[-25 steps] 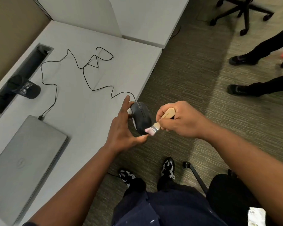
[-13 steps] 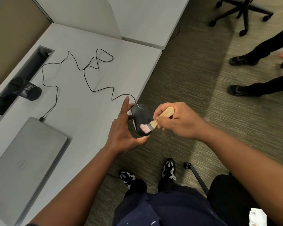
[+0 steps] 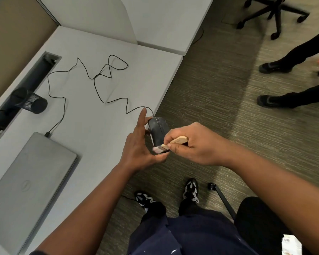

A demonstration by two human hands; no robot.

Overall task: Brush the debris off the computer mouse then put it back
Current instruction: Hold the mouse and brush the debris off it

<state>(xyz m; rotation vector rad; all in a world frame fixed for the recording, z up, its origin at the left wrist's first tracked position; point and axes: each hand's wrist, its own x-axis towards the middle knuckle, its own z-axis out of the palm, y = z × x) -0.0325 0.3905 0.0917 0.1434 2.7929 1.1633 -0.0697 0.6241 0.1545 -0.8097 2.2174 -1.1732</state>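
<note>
My left hand (image 3: 139,150) holds a dark wired computer mouse (image 3: 158,130) just past the front edge of the pale desk (image 3: 92,115), thumb under its rear, forefinger stretched up along its left side. A small brush (image 3: 170,144) with a wooden handle and pale bristles is gripped in my right hand (image 3: 193,144). The bristles touch the mouse's near end, close to my left thumb. The mouse's black cable (image 3: 107,81) snakes back over the desk to the laptop.
A shut grey laptop (image 3: 26,181) lies at the desk's near left. A black mesh cup (image 3: 30,102) lies beside the cable slot (image 3: 24,91). On the carpet stand another person's legs (image 3: 291,78), an office chair base (image 3: 273,13) and a black pole (image 3: 222,199).
The brush swept from the mouse's near end up onto its back, then down again to the near end. My left hand kept the mouse almost still.
</note>
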